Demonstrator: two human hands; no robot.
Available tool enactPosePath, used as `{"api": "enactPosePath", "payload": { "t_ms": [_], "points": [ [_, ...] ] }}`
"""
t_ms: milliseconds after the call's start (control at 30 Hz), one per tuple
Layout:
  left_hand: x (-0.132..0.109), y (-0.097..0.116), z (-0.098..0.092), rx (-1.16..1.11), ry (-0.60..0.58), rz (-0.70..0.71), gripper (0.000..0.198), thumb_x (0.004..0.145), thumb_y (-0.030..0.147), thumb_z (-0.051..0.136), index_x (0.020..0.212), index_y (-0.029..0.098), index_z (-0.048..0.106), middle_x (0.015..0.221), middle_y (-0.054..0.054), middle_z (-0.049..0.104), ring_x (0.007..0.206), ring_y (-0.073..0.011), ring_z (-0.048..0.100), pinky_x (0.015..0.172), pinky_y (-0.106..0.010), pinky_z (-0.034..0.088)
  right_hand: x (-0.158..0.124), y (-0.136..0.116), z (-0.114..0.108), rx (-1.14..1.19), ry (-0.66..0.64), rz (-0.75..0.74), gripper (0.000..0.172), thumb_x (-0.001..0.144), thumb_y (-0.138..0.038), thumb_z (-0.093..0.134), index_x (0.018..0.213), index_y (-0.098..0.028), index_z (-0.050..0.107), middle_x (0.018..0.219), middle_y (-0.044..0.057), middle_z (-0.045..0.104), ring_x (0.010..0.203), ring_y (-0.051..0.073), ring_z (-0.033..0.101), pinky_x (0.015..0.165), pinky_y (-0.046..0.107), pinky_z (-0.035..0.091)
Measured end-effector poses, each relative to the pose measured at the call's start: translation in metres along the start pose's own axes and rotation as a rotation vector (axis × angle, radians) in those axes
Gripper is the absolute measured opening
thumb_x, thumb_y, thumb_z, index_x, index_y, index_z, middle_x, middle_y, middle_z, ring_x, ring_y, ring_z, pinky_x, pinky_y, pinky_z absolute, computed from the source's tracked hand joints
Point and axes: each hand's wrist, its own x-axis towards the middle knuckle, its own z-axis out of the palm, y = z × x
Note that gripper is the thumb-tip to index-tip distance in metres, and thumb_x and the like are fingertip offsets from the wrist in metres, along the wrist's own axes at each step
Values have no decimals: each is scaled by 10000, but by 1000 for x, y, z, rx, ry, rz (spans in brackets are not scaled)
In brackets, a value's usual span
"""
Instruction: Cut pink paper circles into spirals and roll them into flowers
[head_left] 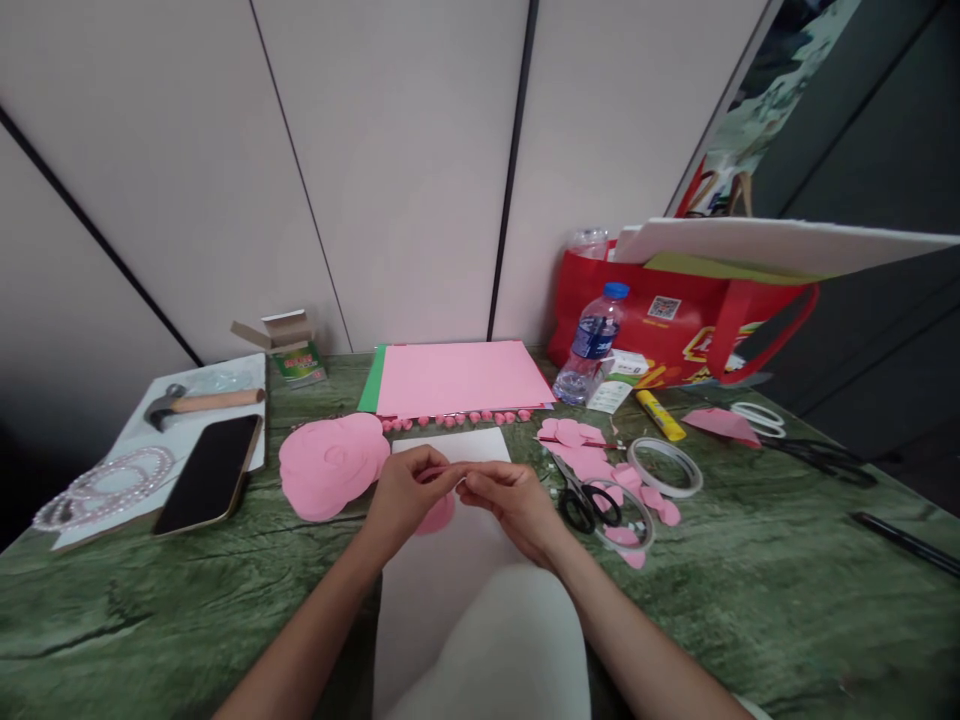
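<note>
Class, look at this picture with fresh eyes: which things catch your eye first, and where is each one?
At the centre, the left hand and right hand meet over a white sheet, pinching a pink paper piece. Just left of them a large pink paper flower lies on the green table. At the back right stands a bright red bag, with a water bottle in front of it.

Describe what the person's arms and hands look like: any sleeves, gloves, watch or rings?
The left forearm and right forearm are bare down to the bottom edge of the picture; no sleeve shows. The left hand and right hand wear no gloves. No watch or bracelet shows at either wrist. I see no ring, though the fingers are small in this view.
</note>
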Motion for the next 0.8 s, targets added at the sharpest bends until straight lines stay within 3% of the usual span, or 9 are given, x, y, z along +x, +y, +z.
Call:
{"api": "enactPosePath", "payload": {
  "t_ms": [200,533,633,733,800],
  "points": [
    [0,-1,-2,7,-23,-71,293,622,406,627,537,141,533,389,58,446,359,-51,352,361,-171,243,1,2,0,-3,-12,19,224,608,-318,705,744,-141,690,652,31,668,607,107,587,656,264,468],
    [-1,-2,-4,16,-47,-68,275,651,396,609,565,143,543,367,57,455,334,-48,362,343,-160,273,2,2,0,-118,-23,-46,275,646,-381,658,777,-141,675,669,44,667,632,138,603,682,314,475],
    [0,-3,-6,-27,-70,-59,271,655,403,604,596,140,569,373,50,464,335,-51,369,340,-160,273,3,-5,-8,-378,40,-127,251,686,-371,617,793,-150,665,738,68,671,690,175,610,707,352,470],
    [3,-6,-11,-110,-29,-52,274,645,407,607,647,134,608,413,36,493,357,-60,401,360,-171,304,2,-15,-21,-893,146,-284,222,674,-292,632,871,-192,652,918,82,654,859,222,586,801,392,428],
    [7,-9,-18,-146,48,-71,269,612,399,633,632,131,618,446,23,522,394,-73,444,403,-186,352,-1,-19,-28,-1179,97,-323,301,644,-239,659,943,-211,635,1063,89,606,1012,245,524,887,401,371]
  ]
}}
